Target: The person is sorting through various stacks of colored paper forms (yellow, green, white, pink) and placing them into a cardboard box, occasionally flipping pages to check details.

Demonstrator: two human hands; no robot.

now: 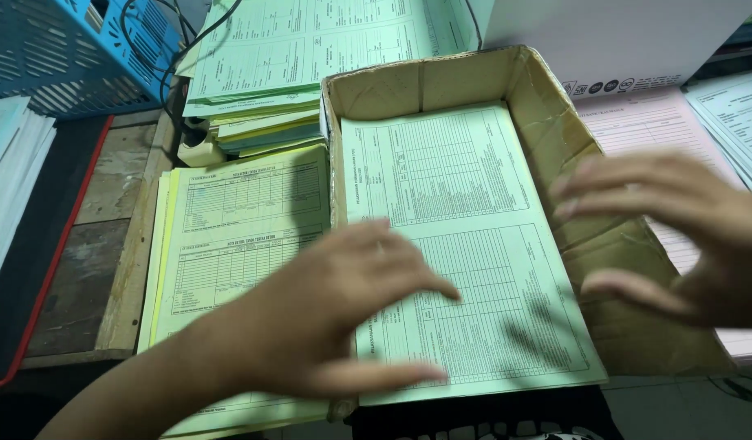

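A pale green printed form sheet (pixel 465 244) lies flat on top of a stack inside a shallow brown cardboard box (pixel 555 122), whose right wall sags outward. The left hand (pixel 327 318) hovers over the sheet's lower left part with fingers spread and empty; whether it touches the paper cannot be told. The right hand (pixel 677 236), blurred, is spread open over the box's bent right wall, gripping nothing. The two hands are well apart. Just left of the box sits a pile of yellow-green forms (pixel 237 228), with another green stack (pixel 294 57) behind it. Pink sheets (pixel 645 122) lie to the right, and a blue plastic basket (pixel 58 49) stands at the far left.
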